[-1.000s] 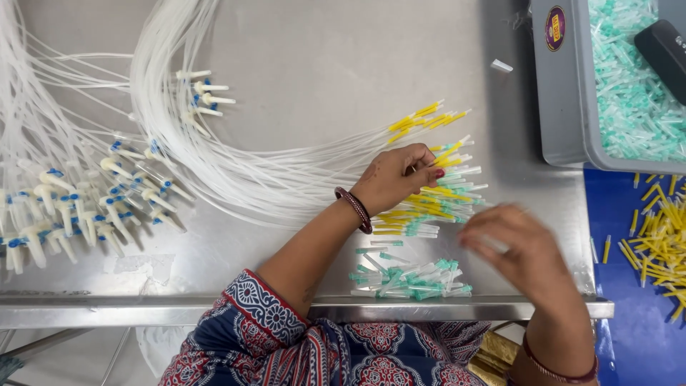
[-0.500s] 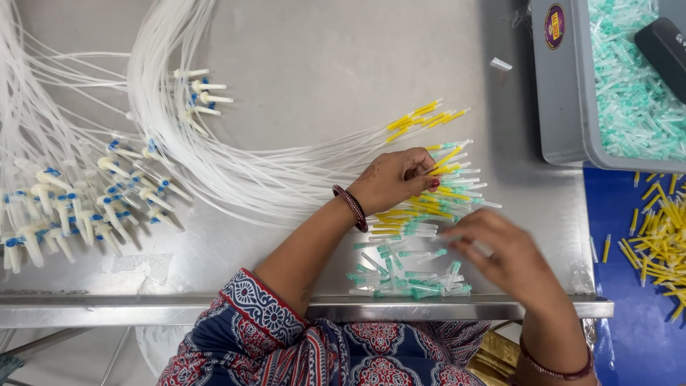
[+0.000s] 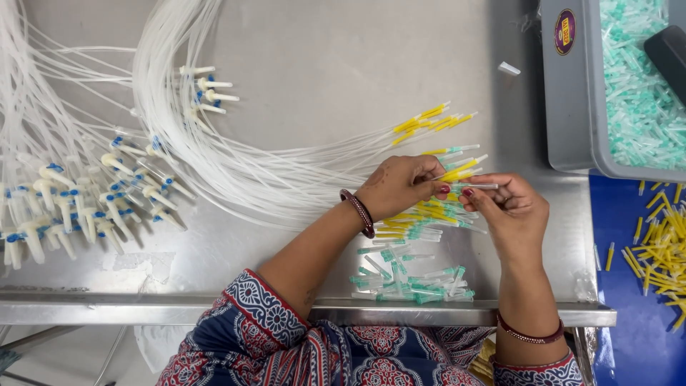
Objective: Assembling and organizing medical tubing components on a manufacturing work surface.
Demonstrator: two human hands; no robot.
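My left hand (image 3: 400,187) pinches the yellow-tipped end of a thin white tube (image 3: 457,174) over the steel table. My right hand (image 3: 509,211) meets it from the right, fingers closed on a small clear cap with a green end (image 3: 480,186) at the tube's tip. Under both hands lies a heap of tube ends with yellow and green tips (image 3: 421,218). A loose pile of green-tipped caps (image 3: 411,279) sits near the table's front edge, below my hands.
Long white tube bundles (image 3: 214,143) curve across the steel table (image 3: 321,57), with blue-and-white connectors (image 3: 78,200) at the left. A grey bin of green caps (image 3: 629,93) stands at the back right. Yellow sleeves (image 3: 657,243) lie on a blue surface at the right.
My right hand has risen from near the front pile up to my left hand and now meets it at the tube tip. The left hand has barely moved.
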